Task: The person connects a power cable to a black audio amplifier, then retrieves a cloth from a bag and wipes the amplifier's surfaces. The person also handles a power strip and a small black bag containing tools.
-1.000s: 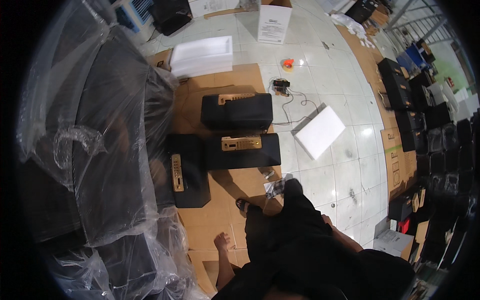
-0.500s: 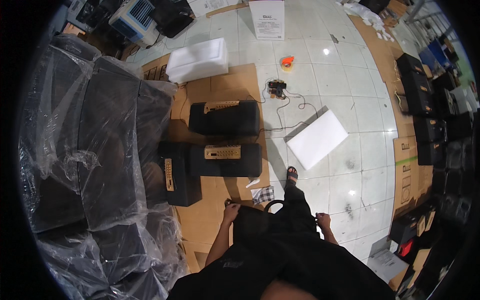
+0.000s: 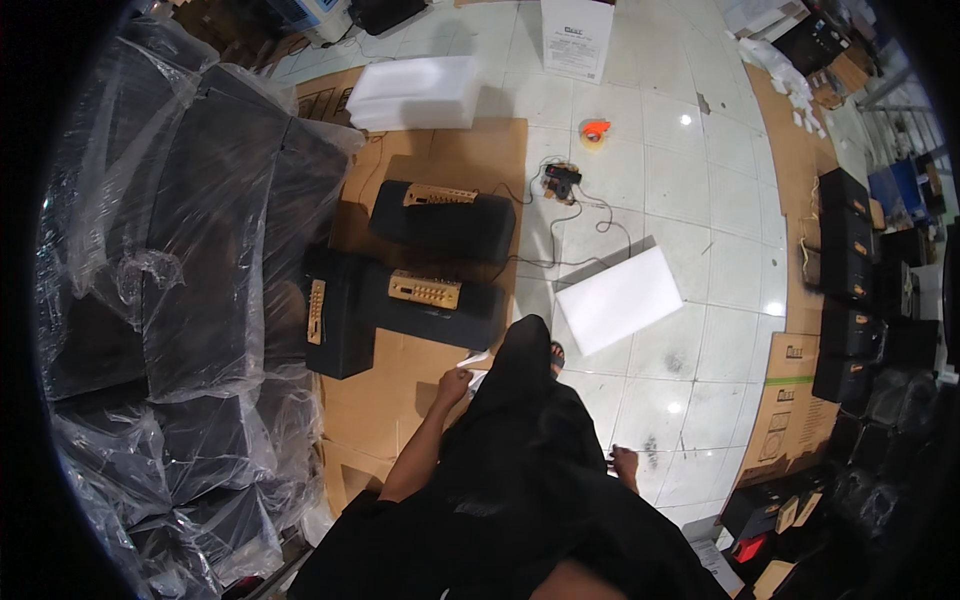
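3 blk boxes (image 3: 440,314); fwd of L hand (image 3: 455,384), R hand (image 3: 623,463); both part-curled, hold unclear

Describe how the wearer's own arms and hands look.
The left hand and right hand are bare, no gloves visible. The left forearm is uncovered below a black sleeve, matching the black shirt. No watch or band shows on the left wrist; the right is too small to judge.

Decent overhead light, little hot spots glaring off the tile floor (image 3: 715,205), dark shadow along the white foam slab (image 3: 620,302). Right side's murky, and the fisheye bends stuff near the black rim.
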Available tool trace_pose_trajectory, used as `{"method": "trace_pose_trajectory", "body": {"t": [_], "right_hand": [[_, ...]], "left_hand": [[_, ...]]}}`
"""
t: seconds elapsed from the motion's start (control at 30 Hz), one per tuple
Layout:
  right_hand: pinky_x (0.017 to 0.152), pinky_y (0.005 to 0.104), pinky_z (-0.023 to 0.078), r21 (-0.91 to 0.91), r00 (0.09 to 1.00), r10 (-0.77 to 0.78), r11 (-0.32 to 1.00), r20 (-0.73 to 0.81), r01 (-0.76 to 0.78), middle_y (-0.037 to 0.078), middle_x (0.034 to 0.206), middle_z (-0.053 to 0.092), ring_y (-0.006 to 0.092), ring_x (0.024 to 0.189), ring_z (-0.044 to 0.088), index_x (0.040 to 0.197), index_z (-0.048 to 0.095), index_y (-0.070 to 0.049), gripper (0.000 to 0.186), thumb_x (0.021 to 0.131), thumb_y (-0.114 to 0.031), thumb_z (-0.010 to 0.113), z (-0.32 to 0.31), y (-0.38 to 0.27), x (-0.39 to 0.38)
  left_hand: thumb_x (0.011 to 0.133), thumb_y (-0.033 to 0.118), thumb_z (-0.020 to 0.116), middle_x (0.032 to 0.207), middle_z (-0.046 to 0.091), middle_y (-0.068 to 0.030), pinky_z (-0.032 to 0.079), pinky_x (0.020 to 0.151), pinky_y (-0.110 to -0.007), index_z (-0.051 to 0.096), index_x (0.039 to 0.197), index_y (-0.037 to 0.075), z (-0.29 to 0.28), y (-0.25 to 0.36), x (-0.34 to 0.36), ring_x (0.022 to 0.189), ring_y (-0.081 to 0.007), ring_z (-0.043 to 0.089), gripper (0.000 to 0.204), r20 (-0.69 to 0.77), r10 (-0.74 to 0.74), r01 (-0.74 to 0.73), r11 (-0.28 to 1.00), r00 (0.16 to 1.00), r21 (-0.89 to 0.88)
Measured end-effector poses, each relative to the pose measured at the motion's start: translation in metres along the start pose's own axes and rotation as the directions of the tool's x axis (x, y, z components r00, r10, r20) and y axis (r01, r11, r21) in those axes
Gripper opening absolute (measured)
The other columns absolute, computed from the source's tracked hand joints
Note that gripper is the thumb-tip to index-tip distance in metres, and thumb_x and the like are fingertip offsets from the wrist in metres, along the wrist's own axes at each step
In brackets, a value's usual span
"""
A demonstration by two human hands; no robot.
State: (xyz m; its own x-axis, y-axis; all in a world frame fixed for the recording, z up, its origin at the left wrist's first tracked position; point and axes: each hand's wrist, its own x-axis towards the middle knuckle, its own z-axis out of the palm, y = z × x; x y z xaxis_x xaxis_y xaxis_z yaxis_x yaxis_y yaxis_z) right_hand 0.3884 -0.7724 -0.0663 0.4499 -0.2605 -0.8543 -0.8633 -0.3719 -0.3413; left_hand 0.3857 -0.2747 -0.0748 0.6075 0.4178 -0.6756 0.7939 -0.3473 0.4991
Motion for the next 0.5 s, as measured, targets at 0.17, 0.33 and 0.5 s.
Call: {"method": "trace_pose_trajectory", "body": {"t": [0.17,0.33,0.5], "right_hand": [[0.079,0.0409,0.052,-0.434,0.983,-0.183,0.887,-0.018,0.157,0.021,0.086,0.07,0.0317,0.083,0.069,0.096,0.071,0.001,0.041,0.082,-0.037,0.066,-0.006,-0.043,0.027],[0.056,0.0342,0.055,-0.153,0.995,-0.085,0.985,-0.057,0.076,0.013,0.078,0.069,0.0226,0.067,0.069,0.098,0.068,0.005,0.034,0.087,-0.027,0.065,-0.014,-0.171,0.045],[0.05,0.0297,0.052,-0.184,0.953,-0.283,0.936,0.11,0.299,0.012,0.086,0.068,0.02,0.066,0.068,0.106,0.064,0.005,0.032,0.093,-0.024,0.058,-0.033,-0.29,0.078]], "left_hand": [[0.085,0.038,0.055,0.092,0.068,-0.0193,0.05,0.082,-0.04,0.07,0.097,0.003,0.007,0.0,-0.009,0.093,-0.0298,0.065,0.04,0.062,-0.266,0.264,0.964,0.962,0.041],[0.086,0.034,0.055,0.08,0.066,-0.0175,0.05,0.073,-0.041,0.067,0.088,0.004,0.007,0.027,0.063,0.08,-0.0285,0.064,0.032,0.007,-0.167,0.167,0.984,0.986,-0.064],[0.087,0.039,0.053,0.086,0.068,-0.0191,0.05,0.071,-0.043,0.067,0.081,0.003,0.013,0.053,0.115,0.079,-0.0354,0.065,0.038,-0.108,-0.135,0.098,0.949,0.985,-0.3]]}}
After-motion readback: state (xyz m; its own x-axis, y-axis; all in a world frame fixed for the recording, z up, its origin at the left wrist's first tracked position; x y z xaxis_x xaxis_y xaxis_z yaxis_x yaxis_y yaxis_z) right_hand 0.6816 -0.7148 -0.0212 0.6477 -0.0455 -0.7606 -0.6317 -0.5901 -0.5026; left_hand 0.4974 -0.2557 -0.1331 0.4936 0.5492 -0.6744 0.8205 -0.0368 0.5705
